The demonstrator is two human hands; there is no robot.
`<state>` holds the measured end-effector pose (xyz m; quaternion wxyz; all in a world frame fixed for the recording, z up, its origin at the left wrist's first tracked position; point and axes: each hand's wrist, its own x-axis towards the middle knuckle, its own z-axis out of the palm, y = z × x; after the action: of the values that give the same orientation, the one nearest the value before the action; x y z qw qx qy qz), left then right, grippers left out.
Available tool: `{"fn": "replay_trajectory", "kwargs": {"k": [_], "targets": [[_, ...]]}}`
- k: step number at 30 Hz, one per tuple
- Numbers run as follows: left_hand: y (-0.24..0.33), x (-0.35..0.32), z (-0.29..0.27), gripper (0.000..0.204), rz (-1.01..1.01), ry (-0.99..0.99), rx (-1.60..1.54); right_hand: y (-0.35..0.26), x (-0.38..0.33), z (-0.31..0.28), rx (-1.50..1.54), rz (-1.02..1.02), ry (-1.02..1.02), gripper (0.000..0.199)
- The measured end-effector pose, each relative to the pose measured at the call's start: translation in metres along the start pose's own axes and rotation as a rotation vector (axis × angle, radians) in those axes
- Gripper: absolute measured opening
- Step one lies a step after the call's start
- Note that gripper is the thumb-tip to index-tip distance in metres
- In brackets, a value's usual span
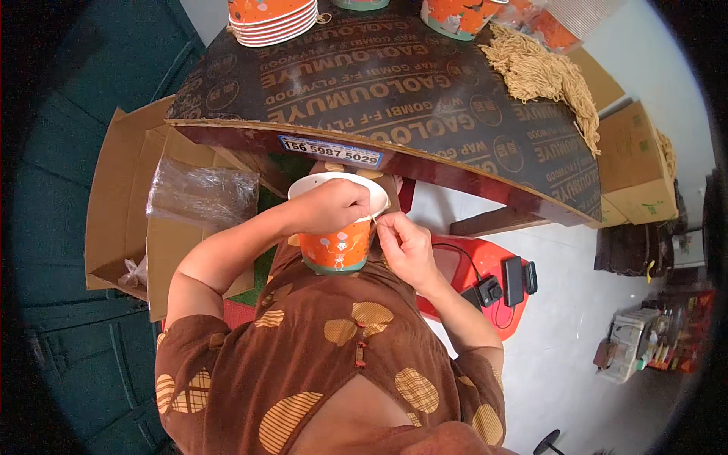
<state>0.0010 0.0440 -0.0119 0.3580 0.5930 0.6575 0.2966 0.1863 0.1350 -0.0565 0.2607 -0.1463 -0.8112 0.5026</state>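
An orange paper bucket (334, 249) with a white rim and a green base band sits upright in my lap, below the table edge. My left hand (339, 205) reaches over its mouth, fingers curled closed against the inside of the wall; what they grip is hidden. Outside the rim, on the right, my right hand (406, 244) pinches a thin pale cord (374, 220) that shows as a short piece at the rim, between the two hands. A small dark hole shows in the bucket's inner wall.
On the dark plywood table (364, 83) stand stacked orange buckets (273, 21), another bucket (459, 18) and a pile of beige cords (542, 72). An open carton (121, 205) with plastic film is at left. A red stool (474, 265) carrying black devices is at right.
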Motion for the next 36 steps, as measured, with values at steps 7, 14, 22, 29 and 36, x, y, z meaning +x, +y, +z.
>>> {"fn": "replay_trajectory", "kwargs": {"k": [7, 14, 22, 29, 36], "targets": [[-0.006, 0.001, 0.006, 0.017, 0.018, 0.011, -0.033, -0.009, 0.002, -0.004, -0.023, -0.016, -0.002, 0.008], [-0.005, 0.005, 0.009, 0.016, -0.062, -0.005, -0.063, -0.003, 0.003, -0.005, -0.067, -0.087, -0.029, 0.009], [-0.004, 0.007, 0.005, 0.013, -0.056, 0.034, -0.049, -0.009, 0.01, -0.005, -0.161, 0.012, -0.072, 0.023], [-0.017, -0.005, 0.003, 0.027, -0.107, 0.29, -0.369, -0.023, 0.025, 0.006, -0.276, 0.047, -0.159, 0.035], [-0.009, -0.04, -0.04, 0.033, 0.013, 0.289, -0.431, 0.008, 0.024, -0.009, 0.257, 0.021, -0.165, 0.019]]}}
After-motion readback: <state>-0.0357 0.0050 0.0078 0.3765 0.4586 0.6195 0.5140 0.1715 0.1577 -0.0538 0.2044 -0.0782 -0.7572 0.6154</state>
